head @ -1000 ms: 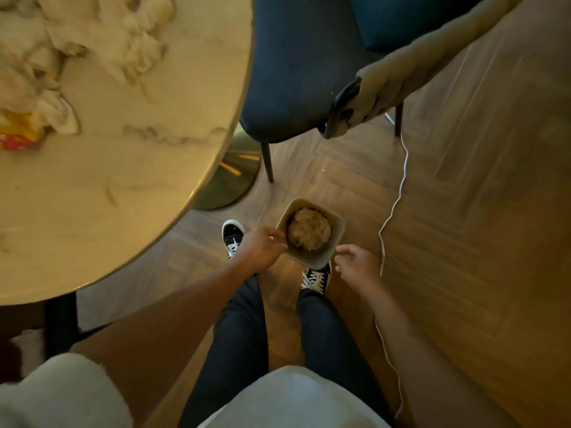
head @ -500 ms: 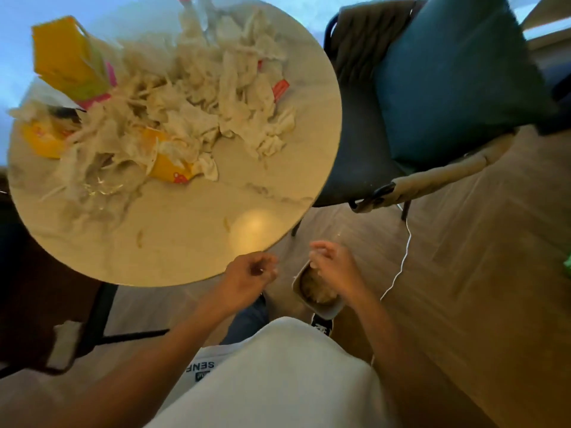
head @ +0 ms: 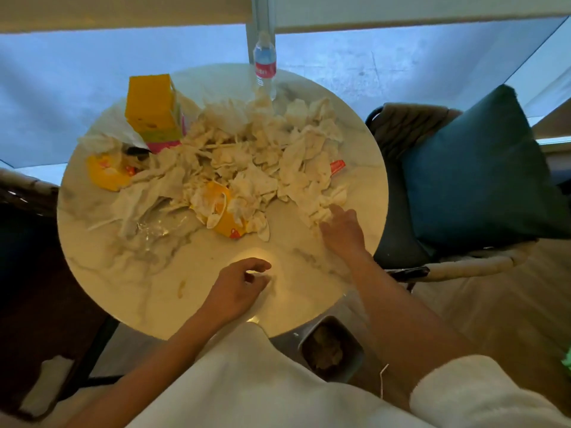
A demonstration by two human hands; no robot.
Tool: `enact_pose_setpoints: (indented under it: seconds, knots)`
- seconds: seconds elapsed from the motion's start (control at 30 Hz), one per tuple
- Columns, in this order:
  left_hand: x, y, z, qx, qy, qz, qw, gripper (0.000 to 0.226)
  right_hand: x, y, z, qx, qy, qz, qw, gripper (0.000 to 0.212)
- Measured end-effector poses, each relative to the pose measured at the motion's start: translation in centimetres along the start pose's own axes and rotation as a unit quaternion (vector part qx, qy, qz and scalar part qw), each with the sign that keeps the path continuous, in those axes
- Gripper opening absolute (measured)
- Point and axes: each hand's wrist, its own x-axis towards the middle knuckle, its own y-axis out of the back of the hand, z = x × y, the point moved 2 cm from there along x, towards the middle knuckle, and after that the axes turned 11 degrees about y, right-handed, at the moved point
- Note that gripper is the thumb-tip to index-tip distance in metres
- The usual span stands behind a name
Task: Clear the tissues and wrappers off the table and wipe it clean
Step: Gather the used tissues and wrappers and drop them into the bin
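White crumpled tissues [head: 247, 156] are heaped over the far half of the round marble table [head: 123, 273], mixed with yellow wrappers [head: 227, 217]. The heap's near-right edge is touched by the right hand [head: 341, 228], fingers extended. The left hand [head: 238, 288] is held loosely curled, nothing in it. Crumpled paper is seen inside a small grey bin [head: 332, 349] on the floor. A yellow carton [head: 151, 103] and clear bottle [head: 264, 63] are stood at the back.

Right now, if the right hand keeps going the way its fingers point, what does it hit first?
The right hand points up and left into the tissues. Its fingertips look already at the pile's near edge, so crumpled tissue comes first, though height above the table is hard to judge.
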Motion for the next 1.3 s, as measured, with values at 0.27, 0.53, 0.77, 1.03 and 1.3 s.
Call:
enact_pose_setpoints:
  seconds: [0.27, 0.53, 0.77, 1.03, 1.3]
  knots:
    - [6.6, 1.0, 2.1, 0.101, -0.096, 0.033, 0.99, 0.024, 1.2, -0.8, -0.7, -0.016, 0.01, 0.075, 0.997, 0.028]
    - [10.3, 0.3, 2.2, 0.234, -0.069, 0.044, 0.969, 0.035, -5.4, -0.7, -1.6, 0.14, -0.013, 0.183, 0.973, 0.016]
    - [9.8, 0.3, 2.3, 0.213, -0.122, 0.096, 0.965, 0.024, -12.0, -1.2, 1.5, 0.229, -0.09, 0.207, 0.947, 0.012]
    - [1.3, -4.3, 2.7, 0.11, -0.106, 0.059, 0.987, 0.01, -19.1, -3.4, 9.8, 0.236, -0.185, 0.171, 0.939, 0.006]
    - [-7.1, -13.6, 1.7, 0.046, -0.036, -0.088, 0.994, 0.014, -25.1, -7.3, 18.9, 0.219, -0.257, 0.063, 0.939, 0.028]
